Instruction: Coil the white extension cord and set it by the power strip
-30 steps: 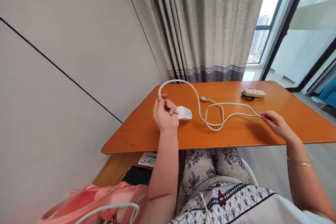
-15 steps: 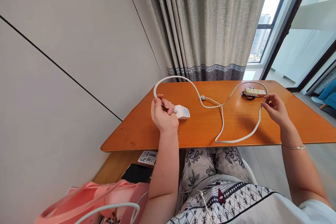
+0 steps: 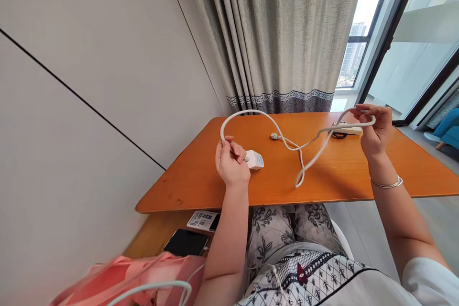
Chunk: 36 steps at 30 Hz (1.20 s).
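A thick white cable (image 3: pixel 269 117) stretches in loops between my two hands above the orange-brown table. My left hand (image 3: pixel 232 162) is closed round one end of it, where a white adapter (image 3: pixel 255 159) with a blue-grey label shows beside my fingers; whether the adapter rests on the table I cannot tell. Raised higher on the right, my right hand (image 3: pixel 375 126) pinches a bent loop of the same cable. The cable crosses itself in the middle, and its plug (image 3: pixel 274 136) lies on the table toward the back.
On the table (image 3: pixel 201 181) a cream power strip (image 3: pixel 347 128) with a black cord sits behind my right hand. Lower left are a black phone (image 3: pixel 186 242), a labelled white box (image 3: pixel 201 220) and a pink bag (image 3: pixel 143 272). A curtain (image 3: pixel 283 33) hangs behind the table.
My right hand has risen and turned inward, folding the cable's wide right loop into a narrow one. My left hand has shifted slightly right and down in view, along with the adapter.
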Available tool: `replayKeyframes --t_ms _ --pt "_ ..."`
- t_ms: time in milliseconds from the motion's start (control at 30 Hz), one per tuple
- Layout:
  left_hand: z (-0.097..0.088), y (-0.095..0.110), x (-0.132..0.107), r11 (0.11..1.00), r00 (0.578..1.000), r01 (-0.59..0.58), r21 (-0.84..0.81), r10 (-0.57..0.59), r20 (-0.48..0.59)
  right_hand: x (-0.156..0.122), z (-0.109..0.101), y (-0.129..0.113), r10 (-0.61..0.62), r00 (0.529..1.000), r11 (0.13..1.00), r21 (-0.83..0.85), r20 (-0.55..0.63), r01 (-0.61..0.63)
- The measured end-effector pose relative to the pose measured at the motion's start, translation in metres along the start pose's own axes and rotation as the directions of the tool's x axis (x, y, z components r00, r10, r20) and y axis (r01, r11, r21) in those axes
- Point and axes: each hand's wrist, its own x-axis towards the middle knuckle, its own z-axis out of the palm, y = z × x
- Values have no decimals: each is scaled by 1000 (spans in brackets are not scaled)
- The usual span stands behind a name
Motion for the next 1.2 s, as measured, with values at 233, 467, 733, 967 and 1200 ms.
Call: replayKeyframes --t_ms 233,467,733,967,1200 --pt "-1 -2 0 999 998 -52 -16 51 -40 12 7 -16 -300 925 951 1 234 308" --pt "-9 2 3 968 958 -249 -30 242 -156 -13 5 -51 -497 743 855 106 449 507" --pt "-10 -3 0 986 977 -168 -8 165 -132 -46 -17 -32 -88 735 944 -179 672 277" --pt "-2 2 -9 989 985 -151 3 151 -82 -49 -33 33 47 844 845 -472 534 252" --pt "10 3 -31 997 985 28 69 -39 165 -68 -20 8 176 779 881 -449 602 148"
